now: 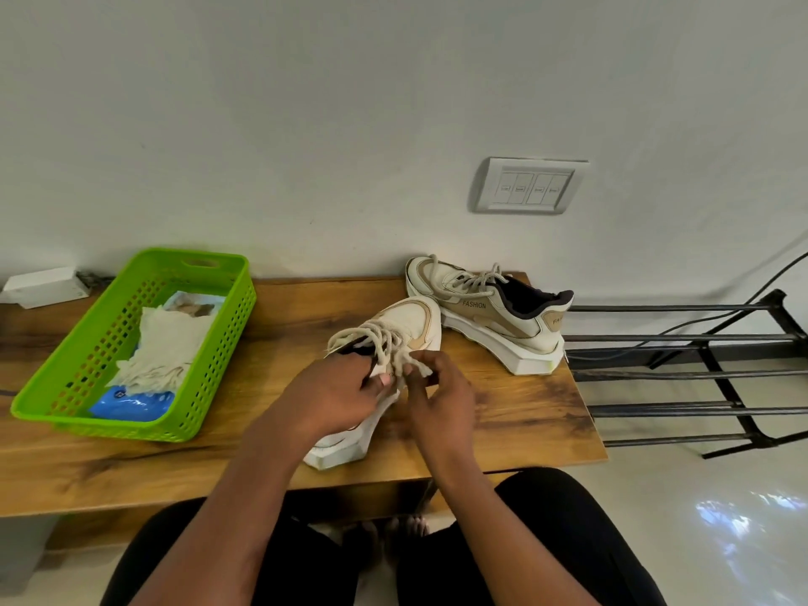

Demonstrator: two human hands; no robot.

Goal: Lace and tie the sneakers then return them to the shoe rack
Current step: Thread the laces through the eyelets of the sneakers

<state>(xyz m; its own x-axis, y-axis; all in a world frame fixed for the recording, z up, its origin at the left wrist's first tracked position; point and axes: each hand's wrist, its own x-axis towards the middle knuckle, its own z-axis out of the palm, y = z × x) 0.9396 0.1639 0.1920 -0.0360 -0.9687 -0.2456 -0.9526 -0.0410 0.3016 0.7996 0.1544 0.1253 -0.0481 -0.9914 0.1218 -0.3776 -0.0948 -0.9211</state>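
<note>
The laces [384,343] of the near sneaker [406,325] on the counter [503,413] are pinched by the fingers [384,380] of the left hand [332,395] and right hand [441,398].

Two sneakers [489,312] on the table [524,413], basket [131,343] left, rack [699,373] right.

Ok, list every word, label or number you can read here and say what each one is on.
"FASHION": on the side of the far sneaker.
"FA": start of a heel tab print on the same sneaker, the rest cut off.
Blue packet in the green basket: white print, too blurred to read.
Wall switch plate: no text legible.
</note>
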